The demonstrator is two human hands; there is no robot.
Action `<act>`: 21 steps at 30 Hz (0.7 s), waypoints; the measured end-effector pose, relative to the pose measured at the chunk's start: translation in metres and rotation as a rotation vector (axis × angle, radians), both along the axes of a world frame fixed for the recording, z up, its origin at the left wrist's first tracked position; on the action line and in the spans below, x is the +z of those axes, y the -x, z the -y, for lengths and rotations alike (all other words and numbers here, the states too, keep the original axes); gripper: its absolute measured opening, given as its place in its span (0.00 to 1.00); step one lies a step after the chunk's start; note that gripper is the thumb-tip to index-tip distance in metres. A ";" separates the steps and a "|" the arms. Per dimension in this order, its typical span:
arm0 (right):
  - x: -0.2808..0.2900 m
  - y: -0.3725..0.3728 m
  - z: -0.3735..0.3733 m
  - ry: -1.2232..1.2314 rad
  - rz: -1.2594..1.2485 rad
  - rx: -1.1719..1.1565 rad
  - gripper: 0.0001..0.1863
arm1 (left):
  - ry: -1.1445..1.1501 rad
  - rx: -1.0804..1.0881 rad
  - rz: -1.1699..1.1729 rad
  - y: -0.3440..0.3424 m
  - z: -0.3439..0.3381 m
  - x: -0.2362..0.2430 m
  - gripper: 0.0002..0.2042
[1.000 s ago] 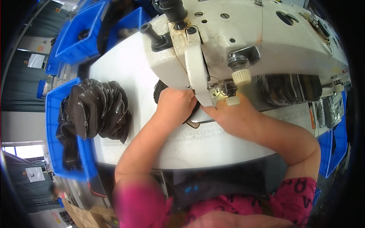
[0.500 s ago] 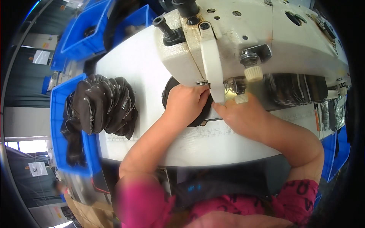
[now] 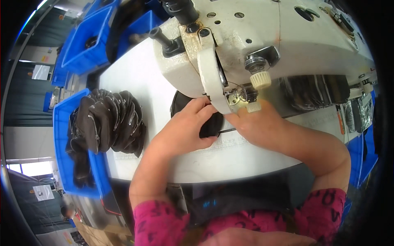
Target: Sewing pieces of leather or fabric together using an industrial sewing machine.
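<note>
Head view: black cloth (image 3: pixel 210 126) seems steadied by the left hand (image 3: pixel 184 129), fingers apart; the right hand (image 3: pixel 259 123) grip cannot be told.

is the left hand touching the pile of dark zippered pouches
No, the left hand rests on a black fabric piece at the sewing machine, with the pile of dark zippered pouches apart to its left.

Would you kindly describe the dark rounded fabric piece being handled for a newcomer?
Find the big off-white metal sewing machine, then the bare left hand beside its needle end. The dark rounded fabric piece lies under that hand, alone, unlike the heaped dark zippered pouches leftward.
</note>
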State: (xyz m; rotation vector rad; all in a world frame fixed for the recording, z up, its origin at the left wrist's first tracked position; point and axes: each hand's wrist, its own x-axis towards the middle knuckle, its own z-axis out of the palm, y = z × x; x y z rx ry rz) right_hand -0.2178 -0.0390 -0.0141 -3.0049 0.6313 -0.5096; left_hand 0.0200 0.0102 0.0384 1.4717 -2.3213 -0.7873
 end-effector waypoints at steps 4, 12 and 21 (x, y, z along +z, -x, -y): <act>0.009 -0.003 -0.006 -0.012 -0.030 0.091 0.17 | -0.025 -0.044 -0.010 -0.011 0.004 0.001 0.33; 0.007 -0.003 -0.025 -0.005 -0.222 0.026 0.20 | 0.196 -0.040 0.059 0.014 -0.012 -0.002 0.32; 0.015 0.002 -0.022 -0.029 -0.171 0.034 0.25 | 0.375 0.119 0.181 0.027 -0.005 -0.019 0.23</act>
